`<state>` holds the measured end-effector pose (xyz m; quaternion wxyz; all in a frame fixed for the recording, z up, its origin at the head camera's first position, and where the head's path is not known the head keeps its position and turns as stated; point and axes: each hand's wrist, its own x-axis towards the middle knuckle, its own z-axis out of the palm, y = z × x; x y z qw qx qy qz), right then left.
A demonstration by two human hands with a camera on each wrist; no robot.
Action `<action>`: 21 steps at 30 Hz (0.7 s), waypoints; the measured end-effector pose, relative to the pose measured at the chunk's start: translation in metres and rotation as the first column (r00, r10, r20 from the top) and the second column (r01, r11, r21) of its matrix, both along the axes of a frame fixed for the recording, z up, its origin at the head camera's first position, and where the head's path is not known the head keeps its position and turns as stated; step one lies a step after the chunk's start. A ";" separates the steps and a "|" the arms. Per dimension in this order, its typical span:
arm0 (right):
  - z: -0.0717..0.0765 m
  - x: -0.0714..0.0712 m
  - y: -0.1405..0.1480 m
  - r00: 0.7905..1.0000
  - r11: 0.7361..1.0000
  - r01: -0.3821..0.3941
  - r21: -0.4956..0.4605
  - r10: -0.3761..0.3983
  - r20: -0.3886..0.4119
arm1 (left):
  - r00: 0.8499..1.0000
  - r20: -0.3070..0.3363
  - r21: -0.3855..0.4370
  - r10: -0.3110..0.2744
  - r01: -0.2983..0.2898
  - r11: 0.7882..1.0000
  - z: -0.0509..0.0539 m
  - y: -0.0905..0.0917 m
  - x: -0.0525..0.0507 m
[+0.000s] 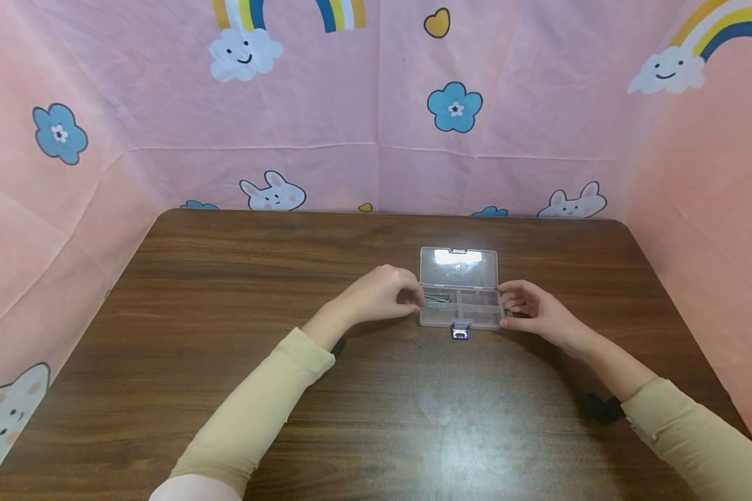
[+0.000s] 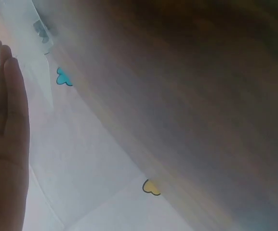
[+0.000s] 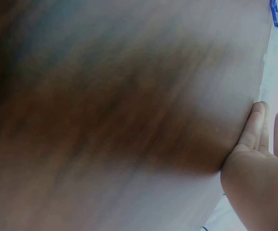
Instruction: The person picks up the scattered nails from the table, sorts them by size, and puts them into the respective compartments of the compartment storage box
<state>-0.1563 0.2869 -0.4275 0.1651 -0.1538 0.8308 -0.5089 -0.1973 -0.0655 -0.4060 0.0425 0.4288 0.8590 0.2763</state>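
Two hands flank a clear divided box (image 1: 439, 323) right of centre on the table (image 1: 257, 257), its lid (image 1: 435, 273) open on the far side. The right hand (image 1: 535, 313), fingers relaxed, touches the box's right side; the left hand (image 1: 385, 293) curls at the left side beside thin metal pins (image 1: 439, 298), and whether it pinches one I cannot tell. An uneven push could skid the box, and a brushing wrist might roll the loose pin (image 1: 416, 342) nearer the table's near edge.
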 end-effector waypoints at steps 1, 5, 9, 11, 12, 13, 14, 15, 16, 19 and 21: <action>0.000 0.000 0.000 1.000 1.000 0.000 -0.001 0.000 0.001 | 1.000 0.004 0.002 -0.003 0.003 1.000 0.000 -0.001 0.001; 0.000 0.000 0.000 1.000 1.000 -0.003 -0.007 0.003 0.004 | 0.999 0.039 0.001 -0.011 0.011 1.000 0.001 -0.003 0.005; 0.001 0.000 0.000 1.000 1.000 -0.004 -0.011 0.004 0.004 | 0.996 0.079 -0.007 -0.029 0.030 1.000 0.001 -0.004 0.008; 0.001 0.000 0.000 1.000 1.000 -0.002 -0.008 0.002 0.005 | 0.995 0.091 -0.014 -0.046 0.047 0.999 0.001 -0.004 0.010; 0.001 0.000 0.000 1.000 1.000 -0.002 -0.006 0.002 0.006 | 0.994 0.094 -0.019 -0.052 0.054 0.998 0.001 -0.004 0.011; 0.001 0.000 0.000 1.000 1.000 -0.001 -0.005 0.001 0.005 | 0.994 0.098 -0.025 -0.057 0.060 0.998 0.001 -0.004 0.011; 0.001 0.000 0.000 1.000 1.000 0.000 -0.004 0.000 0.006 | 0.993 0.101 -0.032 -0.061 0.065 0.997 0.001 -0.004 0.012; 0.002 0.000 0.000 1.000 1.000 0.001 -0.001 -0.001 0.007 | 0.992 0.104 -0.042 -0.067 0.072 0.997 0.001 -0.004 0.012; 0.002 0.000 0.000 1.000 1.000 0.001 0.000 -0.001 0.008 | 0.992 0.107 -0.052 -0.072 0.078 0.996 0.001 -0.004 0.013; 0.002 0.000 0.000 1.000 1.000 0.002 0.007 -0.003 0.009 | 0.989 0.113 -0.084 -0.091 0.100 0.991 0.000 -0.003 0.015; 0.002 0.000 -0.001 1.000 1.000 0.003 0.013 -0.004 0.008 | 0.988 0.115 -0.103 -0.107 0.119 0.988 0.001 -0.002 0.016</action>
